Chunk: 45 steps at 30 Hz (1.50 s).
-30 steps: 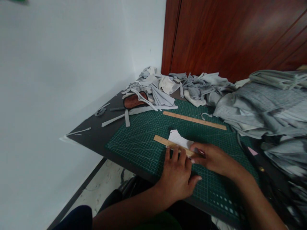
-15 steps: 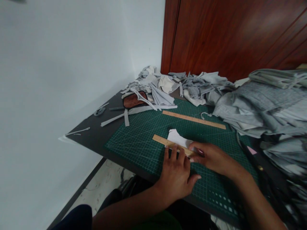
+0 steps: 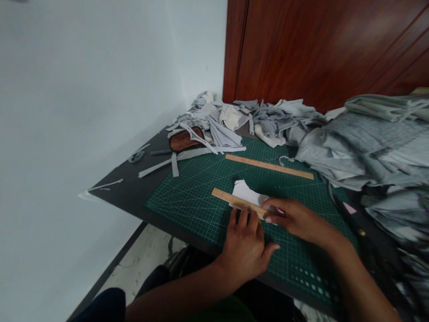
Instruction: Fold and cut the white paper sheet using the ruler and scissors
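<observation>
A wooden ruler [image 3: 223, 195] lies slantwise across a white piece of lined paper [image 3: 246, 191], whose top edge is cut in a curve. Both rest on a green cutting mat [image 3: 187, 197]. My left hand [image 3: 244, 243] is spread, palm down, its fingertips at the ruler's near edge and the paper below it. With thumb and fingers my right hand [image 3: 291, 217] grips the ruler's right end over the paper. Something small and reddish shows between its fingers, too blurred to name. Farther back on the mat, apart from both hands, is a second wooden ruler [image 3: 270, 166].
Grey and white fabric scraps [image 3: 231, 118] pile up at the back, with a brown dark-edged pad [image 3: 186, 139] among them. A large heap of grey cloth [image 3: 362, 138] stands at the right. Dark scissors [image 3: 363, 237] and a pink scrap [image 3: 349, 208] lie beside my right forearm.
My left fingertips have drawn back slightly toward me, so more of the ruler and paper edge shows. My right hand stays at the ruler's end. The view has shifted slightly.
</observation>
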{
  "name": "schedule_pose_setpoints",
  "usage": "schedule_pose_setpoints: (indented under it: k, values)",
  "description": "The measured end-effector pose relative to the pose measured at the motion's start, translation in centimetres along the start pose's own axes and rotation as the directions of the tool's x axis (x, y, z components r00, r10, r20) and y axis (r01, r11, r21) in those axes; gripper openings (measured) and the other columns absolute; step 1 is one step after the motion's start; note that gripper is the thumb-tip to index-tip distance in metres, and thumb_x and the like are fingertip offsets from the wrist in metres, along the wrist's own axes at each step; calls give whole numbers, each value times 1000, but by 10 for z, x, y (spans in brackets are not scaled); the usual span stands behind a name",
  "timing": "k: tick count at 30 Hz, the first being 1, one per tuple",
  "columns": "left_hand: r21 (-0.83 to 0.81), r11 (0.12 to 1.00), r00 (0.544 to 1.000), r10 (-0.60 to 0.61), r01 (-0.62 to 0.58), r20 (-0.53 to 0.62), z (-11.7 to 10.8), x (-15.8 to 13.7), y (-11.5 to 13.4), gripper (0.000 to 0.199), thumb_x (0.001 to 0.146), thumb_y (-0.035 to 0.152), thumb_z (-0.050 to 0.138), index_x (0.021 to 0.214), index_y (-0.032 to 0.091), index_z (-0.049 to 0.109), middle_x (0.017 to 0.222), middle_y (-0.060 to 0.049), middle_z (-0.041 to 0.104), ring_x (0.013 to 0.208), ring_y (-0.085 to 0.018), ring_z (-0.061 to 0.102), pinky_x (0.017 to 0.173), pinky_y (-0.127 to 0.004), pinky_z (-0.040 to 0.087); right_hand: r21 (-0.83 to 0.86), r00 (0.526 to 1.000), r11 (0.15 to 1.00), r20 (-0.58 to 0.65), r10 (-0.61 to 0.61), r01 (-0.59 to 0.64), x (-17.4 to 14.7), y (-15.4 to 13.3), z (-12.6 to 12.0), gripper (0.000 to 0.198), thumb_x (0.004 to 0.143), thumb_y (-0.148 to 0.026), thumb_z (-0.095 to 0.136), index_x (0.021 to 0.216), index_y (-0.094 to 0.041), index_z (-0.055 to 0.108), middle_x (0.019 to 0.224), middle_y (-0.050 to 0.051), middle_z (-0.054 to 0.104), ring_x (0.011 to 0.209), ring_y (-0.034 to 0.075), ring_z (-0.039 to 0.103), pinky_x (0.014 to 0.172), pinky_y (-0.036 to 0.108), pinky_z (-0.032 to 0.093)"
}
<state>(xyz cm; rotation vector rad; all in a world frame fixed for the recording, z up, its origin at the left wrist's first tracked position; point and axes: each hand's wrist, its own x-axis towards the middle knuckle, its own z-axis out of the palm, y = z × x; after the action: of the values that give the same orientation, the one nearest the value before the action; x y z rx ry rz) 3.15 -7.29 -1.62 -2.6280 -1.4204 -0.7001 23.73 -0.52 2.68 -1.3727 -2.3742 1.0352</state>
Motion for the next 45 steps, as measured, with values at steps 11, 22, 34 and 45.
schedule_pose_setpoints:
  k: [11,22,34,45]
  values:
    - [53,998,999,-44,44,-2,-6,2,2,71,93,72,53,119,9,72,120,-18,68,112,-35,61,95,-51,52,7,1000,1000,5,18,-18,0,-1,0,14,97,-35,60,104,-26,68,89,0,71,82,20,65,75,30,44]
    - [50,998,999,-29,30,-22,-5,2,2,68,94,70,53,113,9,76,122,-15,70,111,-34,61,92,-50,52,13,1000,1000,-5,26,-26,1,2,1,13,95,-33,62,104,-26,68,86,-1,69,79,20,65,73,30,43]
    - [49,999,1000,-21,22,-23,-6,2,2,71,94,71,53,117,7,74,124,-17,70,113,-35,61,93,-51,51,-12,999,999,-17,36,-36,0,-2,-1,14,98,-35,60,101,-25,69,79,-2,66,72,17,61,66,28,39]
    - [34,999,999,-28,27,20,-6,2,2,73,95,71,49,121,6,71,129,-20,67,122,-36,59,100,-52,50,55,999,998,-29,31,-30,3,1,1,20,99,-38,57,100,-25,71,86,0,71,78,18,62,71,29,42]
